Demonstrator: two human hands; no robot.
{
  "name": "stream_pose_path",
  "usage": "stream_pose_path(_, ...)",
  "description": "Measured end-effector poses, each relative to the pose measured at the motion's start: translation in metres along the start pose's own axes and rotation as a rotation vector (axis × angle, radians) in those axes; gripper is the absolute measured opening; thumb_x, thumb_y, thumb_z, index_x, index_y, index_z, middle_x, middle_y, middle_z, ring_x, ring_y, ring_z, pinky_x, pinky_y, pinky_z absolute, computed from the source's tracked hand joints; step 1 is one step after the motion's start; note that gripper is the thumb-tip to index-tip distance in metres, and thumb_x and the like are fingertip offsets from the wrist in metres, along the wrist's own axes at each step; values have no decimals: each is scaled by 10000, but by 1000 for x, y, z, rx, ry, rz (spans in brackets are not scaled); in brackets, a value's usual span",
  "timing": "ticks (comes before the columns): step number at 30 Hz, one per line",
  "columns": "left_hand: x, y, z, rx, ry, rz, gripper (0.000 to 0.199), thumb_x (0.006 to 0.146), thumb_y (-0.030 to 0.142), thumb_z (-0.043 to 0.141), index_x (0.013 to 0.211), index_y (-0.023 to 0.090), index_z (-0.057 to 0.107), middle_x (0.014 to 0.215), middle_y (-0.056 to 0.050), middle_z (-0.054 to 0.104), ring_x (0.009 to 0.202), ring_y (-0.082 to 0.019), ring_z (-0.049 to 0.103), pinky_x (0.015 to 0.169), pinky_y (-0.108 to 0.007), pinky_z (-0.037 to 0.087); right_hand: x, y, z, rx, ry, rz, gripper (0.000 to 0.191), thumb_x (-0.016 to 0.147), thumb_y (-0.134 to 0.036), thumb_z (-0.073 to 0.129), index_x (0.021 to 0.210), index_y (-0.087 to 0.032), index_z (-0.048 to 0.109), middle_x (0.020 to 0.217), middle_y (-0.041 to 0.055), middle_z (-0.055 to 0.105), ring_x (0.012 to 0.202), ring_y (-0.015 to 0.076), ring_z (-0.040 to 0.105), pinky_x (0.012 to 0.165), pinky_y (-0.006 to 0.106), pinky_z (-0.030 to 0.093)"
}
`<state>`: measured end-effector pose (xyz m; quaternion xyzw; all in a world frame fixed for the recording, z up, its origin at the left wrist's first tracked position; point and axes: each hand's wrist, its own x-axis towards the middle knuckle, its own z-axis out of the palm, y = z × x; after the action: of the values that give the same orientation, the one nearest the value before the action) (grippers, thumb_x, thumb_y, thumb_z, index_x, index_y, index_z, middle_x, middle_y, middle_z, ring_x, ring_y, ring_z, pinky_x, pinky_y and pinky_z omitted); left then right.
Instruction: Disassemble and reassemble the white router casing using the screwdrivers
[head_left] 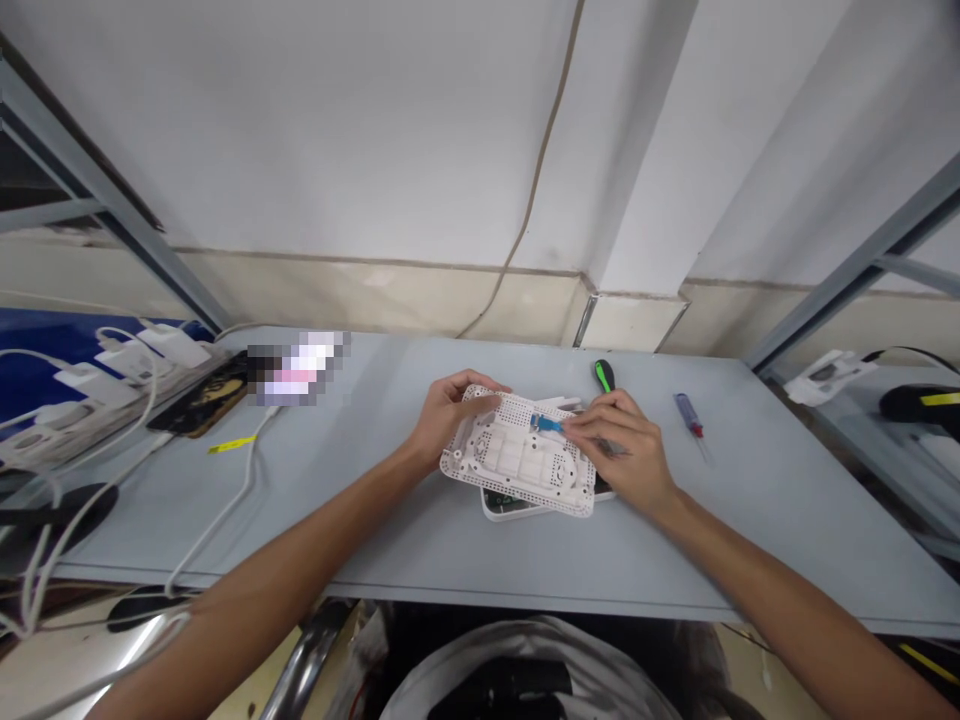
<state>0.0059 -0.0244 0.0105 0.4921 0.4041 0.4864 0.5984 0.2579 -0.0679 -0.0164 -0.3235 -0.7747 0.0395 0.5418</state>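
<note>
Above the pale blue surface (390, 545), holding a panel and pinching a blue piece

Gripping the white perforated panel (521, 462) by its upper left edge with the left hand (448, 415), closed on the rim. Pinching the right end of the blue piece (546, 424), near the panel's upper edge, between the fingertips of the right hand (630, 450). Partly beneath the panel, on the surface, a white housing (501, 514) with a green board (498, 498) inside. Beyond the right hand, a green-and-black handle (604, 376); farther right, a small screwdriver (687, 410).

Judging by the grips, handling the blue piece against the panel at this step; impossible to tell whether fitting or freeing. Calls for holding the panel firm and moving the blue piece gently, without bending the panel.
</note>
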Motion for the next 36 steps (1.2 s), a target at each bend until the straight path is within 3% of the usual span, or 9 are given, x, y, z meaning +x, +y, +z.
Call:
stream_pose_path(4, 3, 0, -2, 10, -15, 16, 223, 633, 243, 901, 692, 167, 701, 986, -85, 812, 768, -193, 732, 671, -303, 568, -3, -5, 3, -8, 29, 24, 190, 928, -131, 734, 888, -299, 812, 841, 18, 795, 839, 236, 616, 704, 444, 562)
stream_pose_path(12, 2, 6, -4, 62, -41, 101, 260, 665, 299, 909, 728, 173, 690, 1020, -94, 814, 805, -201, 730, 688, -300, 547, -5, -9, 5, 14, 66, 72, 177, 931, -145, 733, 882, -303, 797, 857, 10, 796, 825, 237, 626, 717, 460, 559)
stream_pose_path(16, 1, 5, -3, 74, -55, 87, 265, 668, 311, 908, 730, 173, 689, 1057, -107, 812, 812, -209, 733, 699, -313, 551, -2, -15, 4, -80, 30, 64, 252, 966, -125, 670, 784, -279, 752, 860, 18, 782, 847, 236, 603, 755, 466, 554)
stream_pose_path(21, 3, 4, -2, 62, -50, 107, 245, 671, 288, 916, 743, 179, 709, 1009, -85, 811, 818, -204, 737, 694, -304, 558, 1, -16, -3, -53, -27, 99, 228, 956, -125, 699, 797, -279, 753, 870, 13, 788, 859, 234, 606, 775, 459, 549)
stream_pose_path(30, 5, 2, -2, 41, -36, 72, 233, 669, 270, 916, 746, 181, 715, 998, -72, 805, 794, -199, 736, 687, -314, 576, -10, -12, 7, 12, 103, 218, 180, 915, -147, 760, 797, -282, 765, 847, -2, 799, 832, 228, 623, 778, 459, 533)
stream_pose_path(36, 7, -3, -3, 50, -46, 75, 237, 670, 278, 914, 718, 169, 710, 981, -82, 807, 802, -194, 731, 702, -305, 566, -11, -12, 7, -106, 2, 211, 174, 948, -130, 708, 856, -262, 773, 886, 7, 778, 917, 236, 619, 825, 466, 545)
